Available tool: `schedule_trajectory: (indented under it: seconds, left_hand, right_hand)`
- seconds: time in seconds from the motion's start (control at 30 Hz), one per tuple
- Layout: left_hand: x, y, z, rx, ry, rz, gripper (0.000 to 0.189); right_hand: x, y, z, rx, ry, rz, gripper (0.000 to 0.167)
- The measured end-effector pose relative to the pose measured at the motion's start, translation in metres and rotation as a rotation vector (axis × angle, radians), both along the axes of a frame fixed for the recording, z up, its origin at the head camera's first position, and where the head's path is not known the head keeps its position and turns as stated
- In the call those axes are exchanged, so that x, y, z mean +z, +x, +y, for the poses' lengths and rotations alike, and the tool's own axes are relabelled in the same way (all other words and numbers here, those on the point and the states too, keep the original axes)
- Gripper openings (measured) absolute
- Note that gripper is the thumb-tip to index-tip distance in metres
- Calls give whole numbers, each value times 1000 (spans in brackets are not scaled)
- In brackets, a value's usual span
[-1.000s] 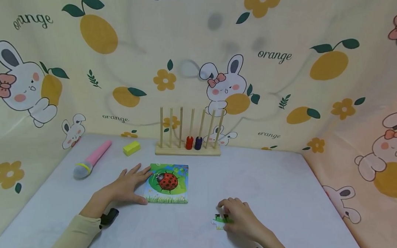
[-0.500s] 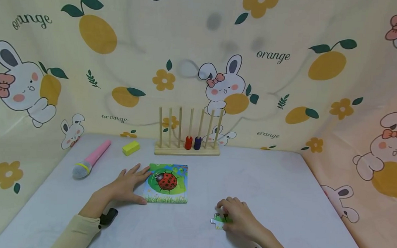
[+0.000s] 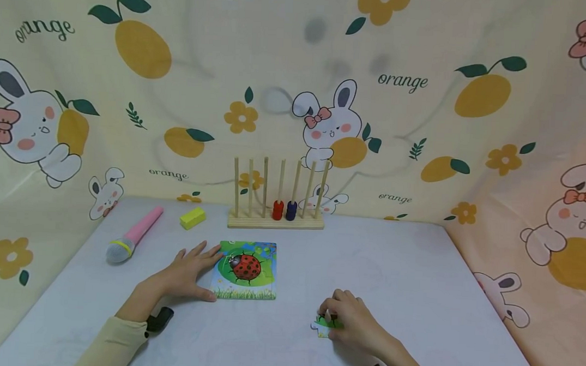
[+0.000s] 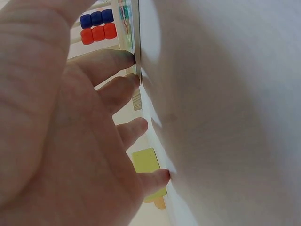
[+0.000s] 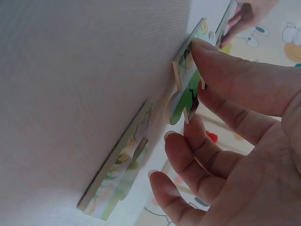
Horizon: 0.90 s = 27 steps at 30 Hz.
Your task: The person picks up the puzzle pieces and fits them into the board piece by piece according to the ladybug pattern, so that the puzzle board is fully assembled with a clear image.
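Observation:
My left hand (image 3: pixel 186 274) lies with fingers spread at the left side of a square ladybug picture board (image 3: pixel 246 271). Its thumb reaches the lower left corner and its fingertips meet the upper left edge. From the left wrist view, fingertips touch the thin edge of the board (image 4: pixel 137 28). To the right, my right hand (image 3: pixel 353 319) pinches a jigsaw piece (image 5: pixel 187 89) between thumb and fingers, close over the table. Green and white show on that piece, with dark leg-like marks. A second jigsaw piece (image 5: pixel 117 172) lies flat beside it, hidden under the hand in the head view.
A wooden peg rack (image 3: pixel 252 221) with red beads (image 3: pixel 278 210) and dark blue beads (image 3: pixel 291 211) stands at the back. A yellow block (image 3: pixel 193 218) and a pink toy microphone (image 3: pixel 141 228) lie at the back left. A patterned cloth (image 3: pixel 203 92) hangs behind the white table (image 3: pixel 392 274).
The right hand's fingertips have curled slightly down over the jigsaw piece. The left hand and the board have stayed in place.

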<state>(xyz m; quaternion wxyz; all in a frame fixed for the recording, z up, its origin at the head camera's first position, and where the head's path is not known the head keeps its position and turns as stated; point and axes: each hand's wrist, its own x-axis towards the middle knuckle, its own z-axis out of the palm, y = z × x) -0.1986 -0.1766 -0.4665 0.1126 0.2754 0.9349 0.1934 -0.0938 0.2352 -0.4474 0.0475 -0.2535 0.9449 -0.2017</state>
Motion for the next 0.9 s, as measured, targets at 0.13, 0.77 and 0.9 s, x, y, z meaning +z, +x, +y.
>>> schedule_trajectory:
  seconds: [0.13, 0.77, 0.9]
  left_hand:
    - [0, 0, 0, -1, 2, 2, 105]
    - [-1, -1, -1, -11, 0, 7, 106]
    - [-2, -1, -1, -12, 0, 8, 106]
  right_hand:
    - [1, 1, -1, 17, -11, 14, 38]
    - [2, 1, -5, 30, -131, -74, 40]
    - [1, 1, -4, 43, -164, -86, 37]
